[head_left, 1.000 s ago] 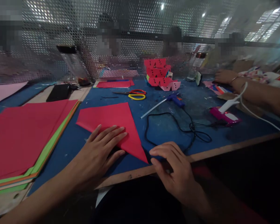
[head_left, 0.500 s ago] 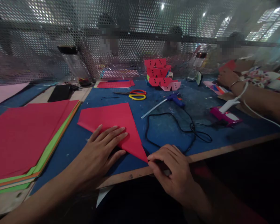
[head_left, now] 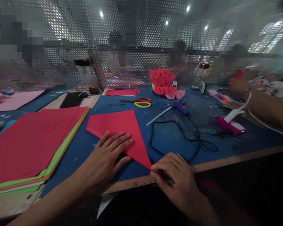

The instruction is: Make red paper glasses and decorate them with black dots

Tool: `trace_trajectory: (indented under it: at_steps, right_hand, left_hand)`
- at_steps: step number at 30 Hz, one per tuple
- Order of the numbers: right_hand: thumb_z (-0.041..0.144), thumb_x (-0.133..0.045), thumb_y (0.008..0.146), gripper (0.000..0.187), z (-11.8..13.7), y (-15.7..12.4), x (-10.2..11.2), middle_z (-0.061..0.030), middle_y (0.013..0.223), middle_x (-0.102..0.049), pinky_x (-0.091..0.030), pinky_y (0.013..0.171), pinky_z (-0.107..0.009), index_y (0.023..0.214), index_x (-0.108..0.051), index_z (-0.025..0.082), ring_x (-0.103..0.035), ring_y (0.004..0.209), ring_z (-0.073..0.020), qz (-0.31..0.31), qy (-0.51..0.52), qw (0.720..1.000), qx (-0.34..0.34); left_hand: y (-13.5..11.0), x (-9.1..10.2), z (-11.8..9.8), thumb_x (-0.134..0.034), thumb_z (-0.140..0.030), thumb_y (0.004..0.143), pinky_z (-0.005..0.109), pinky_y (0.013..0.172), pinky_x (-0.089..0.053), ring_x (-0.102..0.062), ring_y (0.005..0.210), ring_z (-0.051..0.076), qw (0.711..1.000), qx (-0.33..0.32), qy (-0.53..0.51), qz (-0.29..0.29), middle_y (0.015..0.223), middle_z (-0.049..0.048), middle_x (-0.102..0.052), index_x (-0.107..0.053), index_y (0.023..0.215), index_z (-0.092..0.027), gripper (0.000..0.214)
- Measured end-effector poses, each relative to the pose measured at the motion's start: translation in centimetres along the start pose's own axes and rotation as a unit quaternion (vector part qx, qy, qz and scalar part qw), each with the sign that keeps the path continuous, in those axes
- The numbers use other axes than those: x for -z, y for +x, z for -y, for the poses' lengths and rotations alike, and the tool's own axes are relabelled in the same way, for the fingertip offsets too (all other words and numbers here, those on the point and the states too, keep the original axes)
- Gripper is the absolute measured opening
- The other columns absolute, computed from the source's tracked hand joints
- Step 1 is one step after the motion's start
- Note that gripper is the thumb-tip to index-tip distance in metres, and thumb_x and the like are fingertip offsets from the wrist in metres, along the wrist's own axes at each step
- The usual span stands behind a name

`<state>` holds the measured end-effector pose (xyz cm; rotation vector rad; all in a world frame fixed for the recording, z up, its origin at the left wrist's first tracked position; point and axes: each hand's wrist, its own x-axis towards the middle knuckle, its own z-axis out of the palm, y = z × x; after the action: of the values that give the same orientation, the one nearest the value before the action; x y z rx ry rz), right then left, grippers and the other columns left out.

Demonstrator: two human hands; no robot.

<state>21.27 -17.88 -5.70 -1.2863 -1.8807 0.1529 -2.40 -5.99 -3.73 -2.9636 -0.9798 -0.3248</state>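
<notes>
A red paper sheet folded into a triangle (head_left: 119, 127) lies on the blue table top (head_left: 169, 138). My left hand (head_left: 106, 160) rests flat on its near half, fingers stretched out and together. My right hand (head_left: 176, 179) sits at the table's wooden front edge, fingers curled and pinching the triangle's sharp near corner at the fingertips.
A stack of coloured paper sheets (head_left: 30, 141), red on top, lies at the left. Scissors (head_left: 139, 102), a blue glue gun (head_left: 176, 107) with a looped black cord (head_left: 186, 138), a pink device (head_left: 230, 123) and folded red paper pieces (head_left: 165, 83) sit further back. Another person's arm (head_left: 259, 100) reaches in at the right.
My right hand slid left along the table edge and closed its fingertips on the paper's near corner. The left hand stayed flat on the sheet. The view shifted slightly.
</notes>
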Motion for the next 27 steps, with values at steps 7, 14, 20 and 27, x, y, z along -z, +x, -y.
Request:
trace_trajectory:
  at_steps: [7,14,20,27]
  right_hand:
    - [0.016,-0.061,0.091,0.008,-0.24,-0.12,-0.2,0.0007,0.086,-0.067,-0.041,0.079,-0.034,0.094,-0.061,0.023,-0.059,0.084,-0.0158,0.008,0.001,1.0,0.007]
    - [0.014,-0.062,0.089,0.012,-0.48,-0.17,-0.37,0.0007,0.089,-0.067,-0.04,0.08,-0.035,0.095,-0.06,0.023,-0.057,0.085,-0.0162,0.008,-0.001,1.0,0.018]
    - [0.01,-0.063,0.087,0.014,-0.31,-0.11,-0.37,0.0006,0.086,-0.066,-0.041,0.076,-0.034,0.093,-0.06,0.023,-0.057,0.083,-0.016,-0.002,-0.008,0.999,0.031]
    - [0.01,-0.062,0.087,0.014,-0.47,0.02,-0.46,-0.0007,0.085,-0.066,-0.042,0.075,-0.033,0.094,-0.061,0.022,-0.057,0.083,-0.0166,0.002,-0.01,0.999,0.038]
  left_hand:
    - [0.12,0.23,-0.21,-0.042,-0.049,0.099,0.051,0.12,-0.016,-0.034,0.143,0.023,1.0,0.004,0.007,0.01,0.155,0.0026,-0.042,-0.042,0.145,-0.029,0.05]
    - [0.12,0.25,-0.26,-0.043,-0.05,0.098,0.05,0.12,-0.016,-0.036,0.142,0.024,1.0,0.009,0.005,0.009,0.153,0.0019,-0.043,-0.044,0.144,-0.029,0.05]
    - [-0.06,0.14,-0.14,-0.043,-0.051,0.098,0.051,0.121,-0.015,-0.035,0.142,0.024,1.0,0.009,0.001,0.005,0.154,0.0012,-0.042,-0.038,0.148,-0.032,0.053]
    - [-0.02,-0.19,0.09,-0.043,-0.051,0.098,0.051,0.121,-0.015,-0.036,0.142,0.024,1.0,0.005,-0.005,-0.002,0.154,0.0011,-0.042,-0.037,0.148,-0.033,0.054]
